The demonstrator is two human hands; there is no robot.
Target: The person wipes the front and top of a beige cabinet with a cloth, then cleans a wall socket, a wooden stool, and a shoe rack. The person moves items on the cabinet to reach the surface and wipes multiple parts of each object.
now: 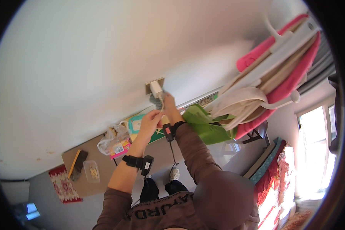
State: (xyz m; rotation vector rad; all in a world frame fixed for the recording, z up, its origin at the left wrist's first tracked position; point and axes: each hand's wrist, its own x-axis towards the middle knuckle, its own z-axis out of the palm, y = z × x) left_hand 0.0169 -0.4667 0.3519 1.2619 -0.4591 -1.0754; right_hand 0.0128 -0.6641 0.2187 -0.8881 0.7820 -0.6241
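A white charger plug sits in the wall socket plate. A white cable runs down from it. My left hand pinches that cable between thumb and fingers, below the charger. My right hand is just to the right of the cable, against a grey-green cloth beneath the charger; whether it grips the cloth cannot be told. Each wrist wears a black band with a small device, and a dark cord hangs from the right one.
Below the socket, a narrow table holds a turquoise wipes pack, a clear plastic bag, a brush and a clear tub. At right, a green bag hangs near a white rack with pink-edged bags.
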